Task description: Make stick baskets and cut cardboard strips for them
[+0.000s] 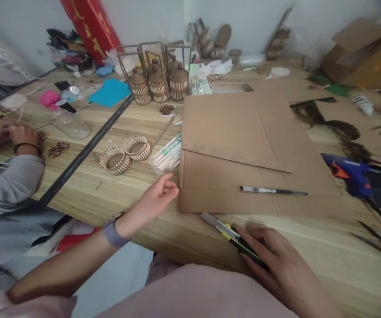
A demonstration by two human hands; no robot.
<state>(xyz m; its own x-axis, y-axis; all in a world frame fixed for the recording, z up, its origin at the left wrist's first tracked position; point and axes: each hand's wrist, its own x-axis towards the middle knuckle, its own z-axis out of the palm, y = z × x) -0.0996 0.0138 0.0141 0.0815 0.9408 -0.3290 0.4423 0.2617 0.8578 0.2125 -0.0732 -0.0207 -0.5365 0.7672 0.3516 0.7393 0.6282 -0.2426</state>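
My left hand, with a watch on the wrist, is just left of a stack of brown cardboard; its fingers are apart and hold nothing. A yellow and black utility knife lies near the table's front edge, blade toward the cardboard's lower edge. Around its handle are the fingers of my right hand. On the cardboard rests a pen. Wrapped wooden sticks lie beyond my left hand, beside two round slatted rings.
Small lidded baskets stand at the back. A blue glue gun and scissors lie on the right. At the far left, another person's hands rest near beads and a clear jar.
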